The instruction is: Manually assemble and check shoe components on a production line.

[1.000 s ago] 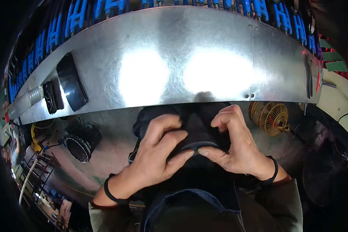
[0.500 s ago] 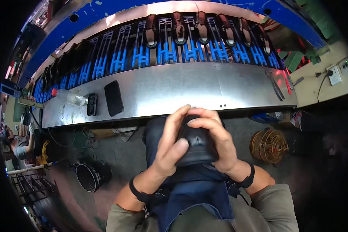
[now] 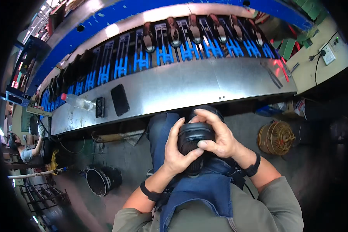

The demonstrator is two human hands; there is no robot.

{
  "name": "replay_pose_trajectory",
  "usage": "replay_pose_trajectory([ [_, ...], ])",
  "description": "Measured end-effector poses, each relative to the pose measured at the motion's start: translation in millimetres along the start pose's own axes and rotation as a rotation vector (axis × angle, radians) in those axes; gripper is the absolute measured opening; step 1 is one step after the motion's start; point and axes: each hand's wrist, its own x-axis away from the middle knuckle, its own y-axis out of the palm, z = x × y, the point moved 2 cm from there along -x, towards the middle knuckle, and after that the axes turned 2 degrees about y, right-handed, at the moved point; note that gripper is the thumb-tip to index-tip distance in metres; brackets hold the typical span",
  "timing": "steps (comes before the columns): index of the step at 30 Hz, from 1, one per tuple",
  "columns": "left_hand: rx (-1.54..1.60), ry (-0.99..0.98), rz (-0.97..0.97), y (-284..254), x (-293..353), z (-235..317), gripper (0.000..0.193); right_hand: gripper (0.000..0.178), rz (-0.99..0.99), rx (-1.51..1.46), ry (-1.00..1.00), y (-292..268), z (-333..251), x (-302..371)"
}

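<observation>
A black shoe [image 3: 196, 132] is held between my two hands above my lap, over a dark blue apron [image 3: 199, 193]. My left hand [image 3: 176, 152] wraps its left side, the thumb lying across the near part. My right hand [image 3: 219, 137] grips the right side, with its thumb pressed on the shoe and its fingers curled over the far part. Fingers cover much of the shoe, so its full shape is hidden. Ahead, several dark shoes with shiny brown undersides, one of them a shoe [image 3: 174, 34], rest on a row of blue-tipped rack prongs [image 3: 164, 55].
On the metal bench [image 3: 174, 87] lie a phone [image 3: 120, 99], a black case [image 3: 100, 107], a clear bottle [image 3: 79, 101] and pliers [image 3: 272, 75]. A round wire-caged fan [image 3: 276, 138] stands right, a black bucket [image 3: 100, 181] left. Another person [image 3: 27, 149] is far left.
The shoe has been turned in my hands, showing a ridged edge and textured near part. My right thumb now presses on it. The view has shifted slightly.
</observation>
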Motion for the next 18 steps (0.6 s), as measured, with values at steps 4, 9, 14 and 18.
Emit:
replay_pose_trajectory([
  [4,-0.068,0.023,-0.067,7,-39,-27,0.082,0.07,0.117,-0.226,0.17,-10,51,-2],
  [9,-0.095,-0.021,0.067,20,-53,-61,0.071,0.058,0.215,-0.074,0.11,-15,87,-14],
  [14,-0.005,-0.202,0.04,24,-51,-80,0.074,0.052,0.273,0.016,0.163,-9,105,-14],
  [18,0.024,-0.25,0.208,11,-31,-91,0.072,0.063,0.356,0.104,0.254,14,114,3],
])
